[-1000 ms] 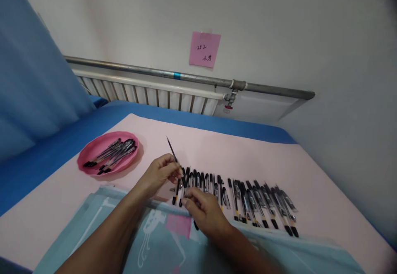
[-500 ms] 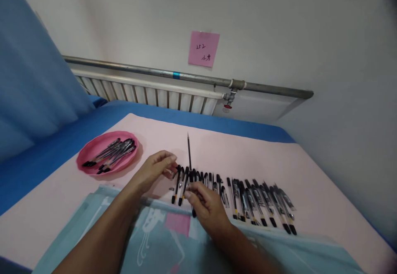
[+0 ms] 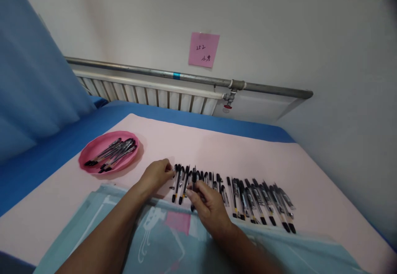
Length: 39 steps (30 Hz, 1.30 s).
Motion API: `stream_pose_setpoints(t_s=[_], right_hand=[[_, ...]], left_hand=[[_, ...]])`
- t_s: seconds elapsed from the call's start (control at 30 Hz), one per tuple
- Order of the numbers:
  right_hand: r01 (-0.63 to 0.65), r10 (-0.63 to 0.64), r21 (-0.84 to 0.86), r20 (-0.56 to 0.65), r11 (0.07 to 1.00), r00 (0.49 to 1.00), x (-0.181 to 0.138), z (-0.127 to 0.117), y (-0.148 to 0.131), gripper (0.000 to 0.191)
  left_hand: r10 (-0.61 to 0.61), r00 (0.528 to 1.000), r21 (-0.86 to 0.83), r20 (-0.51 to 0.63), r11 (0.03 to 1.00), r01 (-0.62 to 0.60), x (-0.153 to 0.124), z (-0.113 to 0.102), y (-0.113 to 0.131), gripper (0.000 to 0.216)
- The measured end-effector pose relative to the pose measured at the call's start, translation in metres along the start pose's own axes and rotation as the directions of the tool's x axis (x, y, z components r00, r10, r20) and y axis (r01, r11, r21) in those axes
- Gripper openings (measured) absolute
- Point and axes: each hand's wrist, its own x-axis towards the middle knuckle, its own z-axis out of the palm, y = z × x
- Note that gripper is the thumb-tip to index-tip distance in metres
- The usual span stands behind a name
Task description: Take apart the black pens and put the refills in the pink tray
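Observation:
My right hand (image 3: 208, 210) is closed around a black pen (image 3: 194, 175), which points away from me over the row. Its fingers cover the middle of the pen; a dark lower end shows under them. My left hand (image 3: 157, 176) is at the left end of the row, fingertips pinched together by a small dark piece; what they grip is too small to tell. Beside it lie pens with black caps (image 3: 177, 183), clear barrels and dark tips, side by side. A second group of pens (image 3: 260, 201) lies to the right of my right hand.
A pink oval tray (image 3: 85, 152) at the left holds several black pens. A pale pink sheet (image 3: 248, 154) covers the blue table surface (image 3: 248, 126). Teal patterned cloth (image 3: 161, 241) lies nearest me. Behind are a radiator (image 3: 149, 96), a metal pipe (image 3: 139, 69) and a blue curtain (image 3: 37, 92).
The thin dark refill that stood up tall from the pen in my right hand now barely shows above it. My left hand has turned and closed its fingers at the row's left end.

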Motion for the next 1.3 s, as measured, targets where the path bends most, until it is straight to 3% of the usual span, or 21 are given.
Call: stream_pose_setpoints(t_s=[0.27, 0.37, 0.57, 0.77, 1.1, 1.2, 1.3], right_hand=[[0.013, -0.013, -0.010, -0.001, 1.000, 1.000, 0.001, 0.000, 0.000, 0.022], [0.007, -0.007, -0.010, -0.001, 1.000, 1.000, 0.001, 0.000, 0.000, 0.020], [0.003, -0.003, -0.005, -0.007, 1.000, 1.000, 0.001, -0.001, -0.001, 0.022], [-0.007, 0.007, -0.010, -0.003, 1.000, 1.000, 0.001, 0.000, -0.001, 0.021], [0.006, -0.006, -0.023, 0.009, 1.000, 1.000, 0.001, -0.002, -0.002, 0.020], [0.024, -0.022, -0.076, 0.034, 0.997, 0.999, 0.001, -0.002, -0.002, 0.019], [0.085, -0.071, -0.149, 0.095, 0.985, 0.993, 0.001, -0.002, -0.003, 0.019]], left_hand=[[-0.048, 0.999, 0.141, -0.026, 0.989, 0.051, 0.002, -0.003, -0.001, 0.018], [-0.016, 1.000, 0.155, -0.005, 0.988, 0.016, -0.002, -0.009, -0.001, 0.017], [0.147, 0.966, 0.141, 0.213, 0.974, -0.179, -0.017, -0.018, 0.009, 0.015], [0.142, 0.934, 0.183, 0.328, 0.960, -0.210, -0.023, -0.017, 0.016, 0.015], [0.187, 0.940, 0.114, 0.286, 0.967, -0.227, -0.021, -0.013, 0.009, 0.008], [0.192, 0.959, -0.137, 0.209, 0.977, -0.166, -0.021, -0.023, 0.006, 0.008], [0.209, 0.959, -0.549, 0.192, 0.832, -0.072, -0.023, -0.031, 0.007, 0.012]])
